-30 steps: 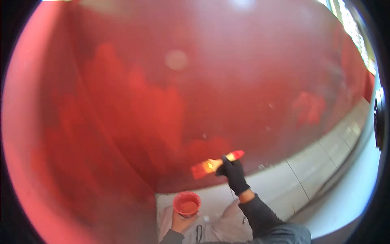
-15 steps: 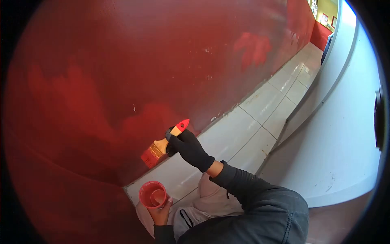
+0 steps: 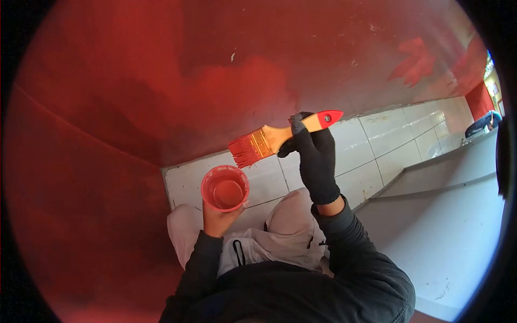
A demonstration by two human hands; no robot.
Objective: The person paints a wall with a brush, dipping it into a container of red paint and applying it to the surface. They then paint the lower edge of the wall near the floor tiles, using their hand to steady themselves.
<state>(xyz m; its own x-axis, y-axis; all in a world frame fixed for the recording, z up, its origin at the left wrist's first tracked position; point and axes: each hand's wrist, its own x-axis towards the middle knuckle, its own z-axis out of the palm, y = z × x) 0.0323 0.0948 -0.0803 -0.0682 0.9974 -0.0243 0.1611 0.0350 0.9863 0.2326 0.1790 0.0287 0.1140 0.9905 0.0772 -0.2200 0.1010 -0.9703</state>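
Observation:
My bare left hand (image 3: 219,219) is closed round the lower side of a red paint cup (image 3: 203,189), which has red paint (image 3: 228,194) at its bottom. In a black glove, my right hand (image 3: 316,156) grips the wooden handle of a paintbrush (image 3: 277,137). Its bristles are coated in red and point left, just above and right of the cup's rim, apart from it. The handle's red tip sticks out to the right. Beyond both hands stands the red wall (image 3: 231,91), with brighter wet-looking patches over a darker coat.
White floor tiles (image 3: 398,134) run along the foot of the wall. To the right is a large pale grey panel (image 3: 441,215). A second red wall face (image 3: 97,215) meets the first at a corner on the left. Another person (image 3: 483,124) is partly visible at the far right.
My right hand has drawn the brush away from the wall's lower edge, closer to the cup. The cup sits higher in view, and the camera has turned toward the left corner.

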